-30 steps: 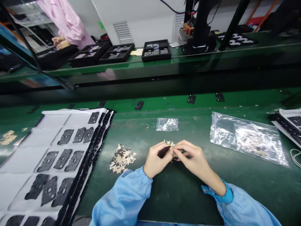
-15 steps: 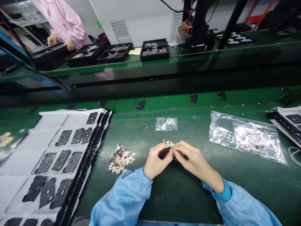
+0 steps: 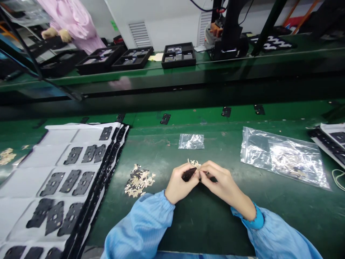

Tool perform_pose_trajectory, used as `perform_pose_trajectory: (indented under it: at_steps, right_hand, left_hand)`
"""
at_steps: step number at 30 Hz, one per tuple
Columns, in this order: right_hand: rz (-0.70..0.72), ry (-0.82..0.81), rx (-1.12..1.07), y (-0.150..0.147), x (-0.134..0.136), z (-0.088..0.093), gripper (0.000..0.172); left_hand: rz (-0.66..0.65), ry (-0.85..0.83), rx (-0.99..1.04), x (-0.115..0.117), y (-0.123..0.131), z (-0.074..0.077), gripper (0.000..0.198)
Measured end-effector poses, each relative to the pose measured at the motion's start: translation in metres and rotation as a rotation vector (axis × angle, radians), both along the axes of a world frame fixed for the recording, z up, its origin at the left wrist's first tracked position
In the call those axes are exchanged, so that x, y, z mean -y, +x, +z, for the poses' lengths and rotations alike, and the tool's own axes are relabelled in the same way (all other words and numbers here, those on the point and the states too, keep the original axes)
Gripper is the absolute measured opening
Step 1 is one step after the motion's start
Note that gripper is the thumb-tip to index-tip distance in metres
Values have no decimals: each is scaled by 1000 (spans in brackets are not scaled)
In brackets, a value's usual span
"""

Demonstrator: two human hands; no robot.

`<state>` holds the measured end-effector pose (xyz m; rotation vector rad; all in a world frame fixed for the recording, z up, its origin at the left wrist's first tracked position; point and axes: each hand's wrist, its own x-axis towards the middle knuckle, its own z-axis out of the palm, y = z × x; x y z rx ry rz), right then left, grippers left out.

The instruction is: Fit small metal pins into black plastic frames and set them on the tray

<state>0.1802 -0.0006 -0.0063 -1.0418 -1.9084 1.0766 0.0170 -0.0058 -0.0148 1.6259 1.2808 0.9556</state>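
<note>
My left hand [image 3: 182, 181] is closed, with a dark, flat-looking piece [image 3: 189, 175] between its thumb and fingers. Against it, my right hand [image 3: 217, 178] pinches with thumb and forefinger; whatever small thing its tips hold is hidden. The fingertips of both hands meet above the green table [image 3: 207, 223]. Just beyond them lies a little heap of small pale pieces [image 3: 194, 163], partly covered by the fingers. Left of my left hand is a larger pile of pale and dark small parts [image 3: 139, 181].
On the left, stacked white-lined trays [image 3: 32, 158] hold black plates [image 3: 54, 183]. A small clear bag [image 3: 191, 141] lies ahead, a large zip bag [image 3: 285, 158] to the right. Black parts [image 3: 165, 118] lie on the far green strip. Behind stand black boxes [image 3: 178, 64] and a person in pink [image 3: 71, 21].
Black parts on the far strip have shifted slightly right. The person in pink has moved their hands left and up with a dark tray. My hands keep nearly the same pose.
</note>
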Motion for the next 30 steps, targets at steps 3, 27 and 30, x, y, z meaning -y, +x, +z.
perform_pose_trajectory:
  at_steps: [3, 27, 30]
  right_hand:
    - [10, -13, -16, 1, -1, 1, 14]
    - [-110, 11, 106, -1, -8, -11, 32]
    - [-154, -91, 23, -1, -9, -4, 20]
  left_hand:
    - [-3, -15, 4, 0, 0, 1, 10]
    - [97, -277, 258, -7, -4, 3, 6]
    - [72, -332, 299, -6, -3, 5, 5]
